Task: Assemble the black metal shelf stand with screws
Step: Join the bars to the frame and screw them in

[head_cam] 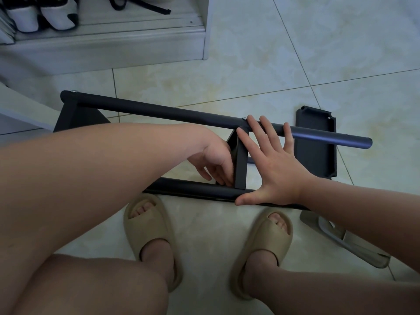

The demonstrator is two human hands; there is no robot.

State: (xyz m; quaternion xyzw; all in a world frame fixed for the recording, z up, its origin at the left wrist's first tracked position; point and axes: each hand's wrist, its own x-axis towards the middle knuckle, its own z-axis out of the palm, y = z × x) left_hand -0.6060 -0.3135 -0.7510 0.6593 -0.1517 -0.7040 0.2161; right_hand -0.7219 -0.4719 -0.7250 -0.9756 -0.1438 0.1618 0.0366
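Note:
The black shelf stand lies on its side on the tile floor. Its far tube (159,110) and near tube (193,187) are joined by an end panel (68,114) on the left and a middle panel (241,164). A screw head (244,118) shows on the far tube above the middle panel. My left hand (213,160) has its fingers curled at the corner where the middle panel meets the near tube; anything it holds is hidden. My right hand (272,169) is spread flat, fingers on the far tube, thumb on the near tube.
A loose black shelf panel (318,144) lies on the floor behind the far tube's right end. A clear plastic wrapper (345,242) lies at lower right. A white shoe cabinet (113,42) stands at the back left. My feet in beige sandals (150,228) are just before the stand.

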